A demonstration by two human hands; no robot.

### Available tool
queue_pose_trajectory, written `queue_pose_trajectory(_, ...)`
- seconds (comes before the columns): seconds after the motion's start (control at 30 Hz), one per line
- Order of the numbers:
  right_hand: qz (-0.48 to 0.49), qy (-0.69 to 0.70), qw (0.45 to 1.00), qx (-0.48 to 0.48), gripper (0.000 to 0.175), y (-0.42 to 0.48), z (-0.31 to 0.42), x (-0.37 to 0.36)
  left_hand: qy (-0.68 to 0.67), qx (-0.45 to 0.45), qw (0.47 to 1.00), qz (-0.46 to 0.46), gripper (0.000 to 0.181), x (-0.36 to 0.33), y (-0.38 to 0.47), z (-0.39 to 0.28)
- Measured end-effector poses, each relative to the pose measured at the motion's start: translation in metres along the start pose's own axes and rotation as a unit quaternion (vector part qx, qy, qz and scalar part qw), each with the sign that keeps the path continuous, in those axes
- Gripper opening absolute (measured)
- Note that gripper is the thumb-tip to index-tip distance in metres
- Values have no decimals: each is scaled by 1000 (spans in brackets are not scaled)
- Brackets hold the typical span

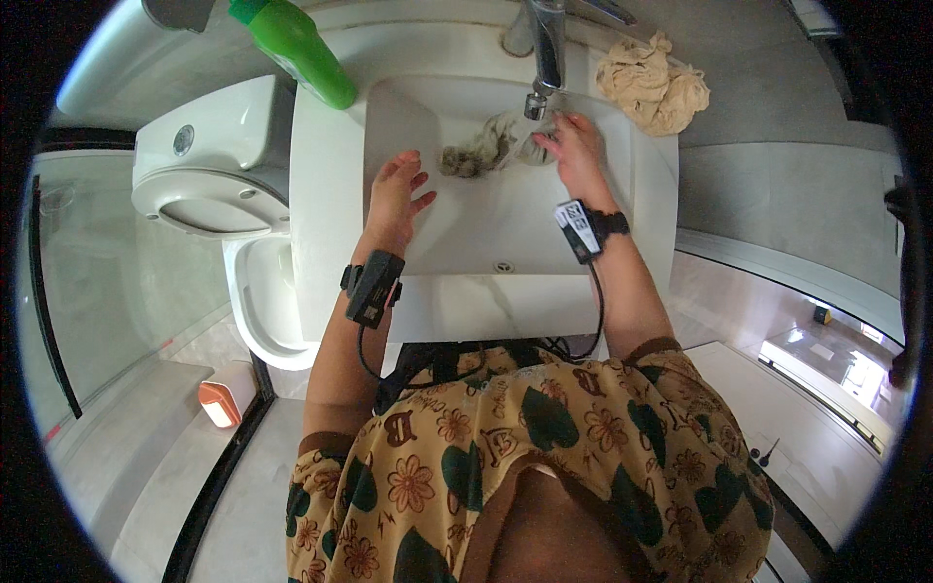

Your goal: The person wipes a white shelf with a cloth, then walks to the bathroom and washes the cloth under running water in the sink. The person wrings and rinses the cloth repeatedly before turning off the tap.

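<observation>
A wet, grey-white cloth [497, 140] lies bunched in the white washbasin [481, 233], its left end darkly soiled. My left hand [397, 191] hovers over the basin's left side, fingers apart, holding nothing and clear of the cloth. Below the spout of the chrome faucet [548, 51], my right hand [581, 149] is at the cloth's right end, thumb and forefinger parted. Whether those fingers grip the cloth or only touch it is unclear. Water appears to run over the cloth near the right hand.
A green plastic bottle [306, 55] stands on the counter's back left corner. A crumpled beige cloth [651, 86] rests at the back right. Left of the basin is a white toilet [211, 160]. Strapped devices [375, 288] with cables sit on both wrists.
</observation>
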State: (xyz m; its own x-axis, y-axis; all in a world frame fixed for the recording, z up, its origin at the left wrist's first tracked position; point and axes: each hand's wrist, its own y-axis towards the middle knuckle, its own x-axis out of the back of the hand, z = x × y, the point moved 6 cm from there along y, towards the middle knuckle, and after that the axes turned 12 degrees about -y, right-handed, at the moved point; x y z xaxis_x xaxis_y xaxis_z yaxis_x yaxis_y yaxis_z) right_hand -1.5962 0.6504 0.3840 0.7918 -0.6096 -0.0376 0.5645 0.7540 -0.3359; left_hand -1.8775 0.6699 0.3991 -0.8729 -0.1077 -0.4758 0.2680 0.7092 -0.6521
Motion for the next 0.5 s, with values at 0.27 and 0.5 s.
queue_pose_trajectory(0.27,35,-42,997,54,14,-16,-25,-121,-34,-24,999,-4,23,19,-9,-8)
queue_pose_trajectory(0.5,130,-255,936,204,18,-25,13,-176,-40,-23,997,61,20,15,-29,-26)
